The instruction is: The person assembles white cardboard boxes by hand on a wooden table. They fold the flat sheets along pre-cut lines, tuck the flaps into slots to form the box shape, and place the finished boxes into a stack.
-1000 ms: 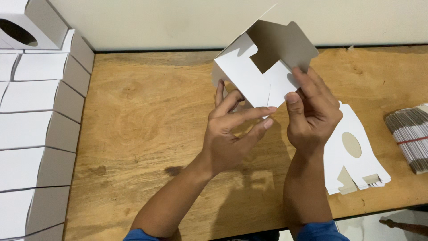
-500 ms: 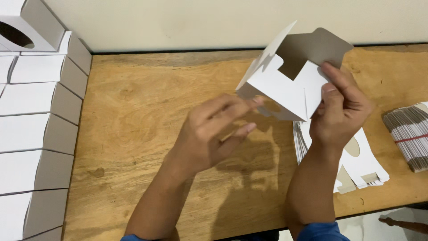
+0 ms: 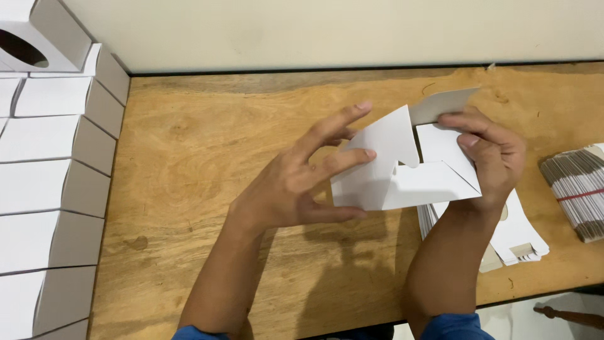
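Wooden table [image 3: 189,189]: both hands, left hand [image 3: 289,182] and right hand [image 3: 494,157], clamped on white carton blank [image 3: 402,176], mid-fold; flaps appear untucked, tucking judged next

Wooden tabletop [image 3: 207,157], far edge against the wall. Folded white boxes [image 3: 44,182] stacked along its left edge. Pile of flat white die-cut blanks [image 3: 519,236] near the front right; banded bundle of flat card [image 3: 576,189] at the right edge.
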